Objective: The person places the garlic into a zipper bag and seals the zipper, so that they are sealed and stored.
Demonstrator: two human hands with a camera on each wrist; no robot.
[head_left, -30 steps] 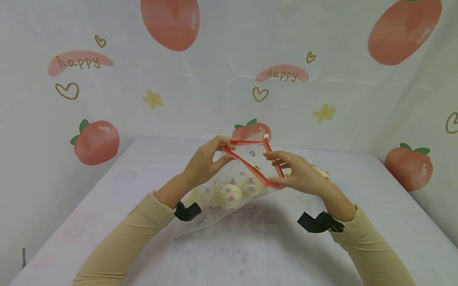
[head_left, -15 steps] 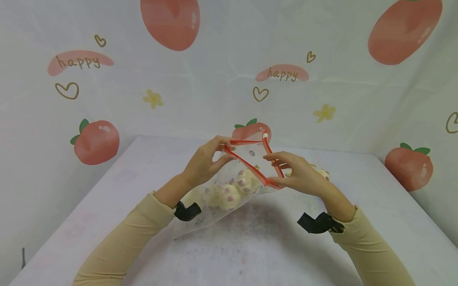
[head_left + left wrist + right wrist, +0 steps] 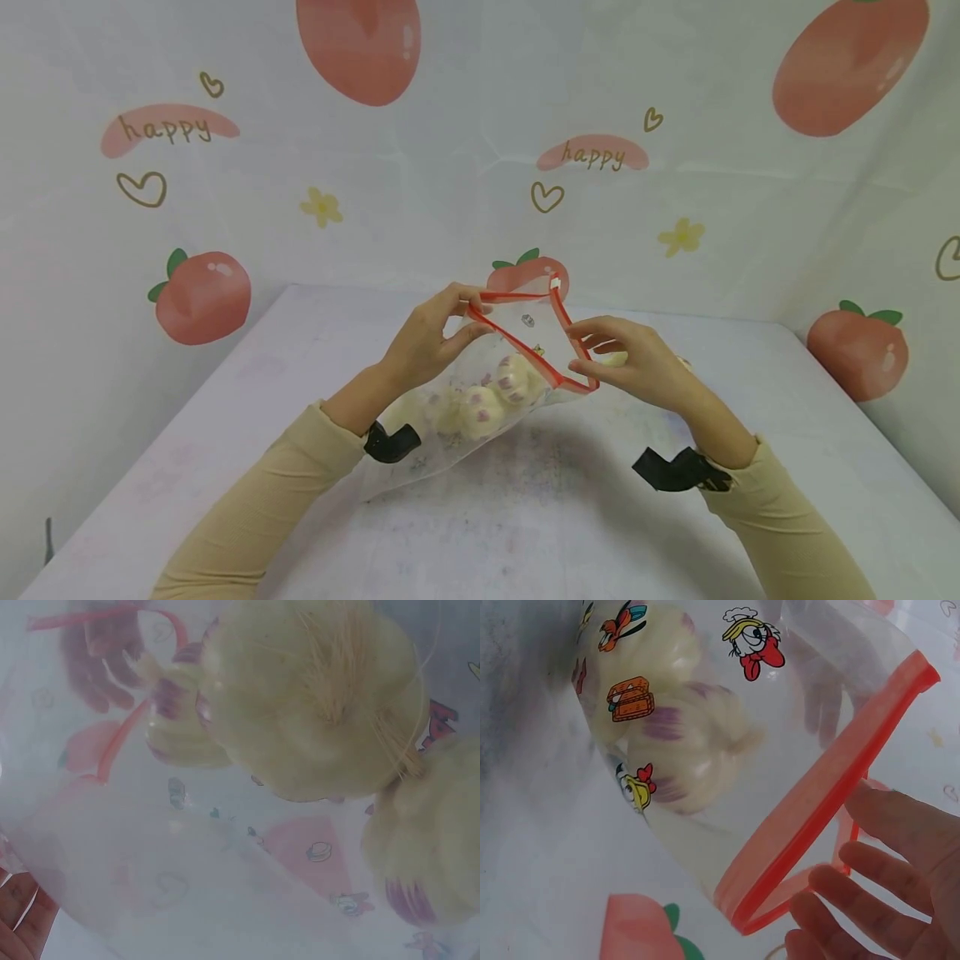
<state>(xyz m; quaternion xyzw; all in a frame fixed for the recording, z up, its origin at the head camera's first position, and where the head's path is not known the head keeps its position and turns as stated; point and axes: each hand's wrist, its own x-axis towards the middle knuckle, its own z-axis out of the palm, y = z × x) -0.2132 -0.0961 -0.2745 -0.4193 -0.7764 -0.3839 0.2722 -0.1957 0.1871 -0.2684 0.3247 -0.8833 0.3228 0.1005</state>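
Makeshift booth (image 3: 847,217), tbh: a pale tabletop (image 3: 480,542) is walled in by fruit-printed sheeting (image 3: 442,183) at 9, 12 and 3 o'clock. Home or studio can't be told.

From the head, we look forward and down at the bag (image 3: 557,381). Our left wrist view faces very closely through its clear wall; our right faces its red rim (image 3: 840,780), nearby. Both wrist views share garlic (image 3: 694,750).

The bag (image 3: 761,780) is smooth, see-through plastic with a soft sheen, its red rim (image 3: 826,789) glossier plastic. The garlic bulbs (image 3: 686,754) look smooth, their roots (image 3: 334,675) rough and fibrous. The sleeves (image 3: 277,483) are matt, ribbed cloth.
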